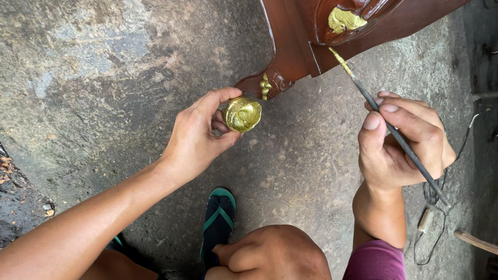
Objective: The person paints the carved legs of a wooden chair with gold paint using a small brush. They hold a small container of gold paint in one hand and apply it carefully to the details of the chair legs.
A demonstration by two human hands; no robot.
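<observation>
Head view: left hand (199, 137) grips gold-smeared round pot (241, 114); right hand (399, 142) pinches thin brush (389, 127) (gold tip) near brown carved furniture (295, 57).

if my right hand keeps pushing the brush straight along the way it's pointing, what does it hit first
Probably the brown carved wooden furniture. The right hand aims the brush up-left, its gold tip at the wood's edge.

Rough grey concrete floor (104, 62) — stained, daylit, black cable (433, 194) at rt

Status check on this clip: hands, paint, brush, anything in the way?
Left hand grips small gold paint pot. Right hand holds thin brush, gold tip beside carved brown furniture. Nothing between brush and wood.
</observation>
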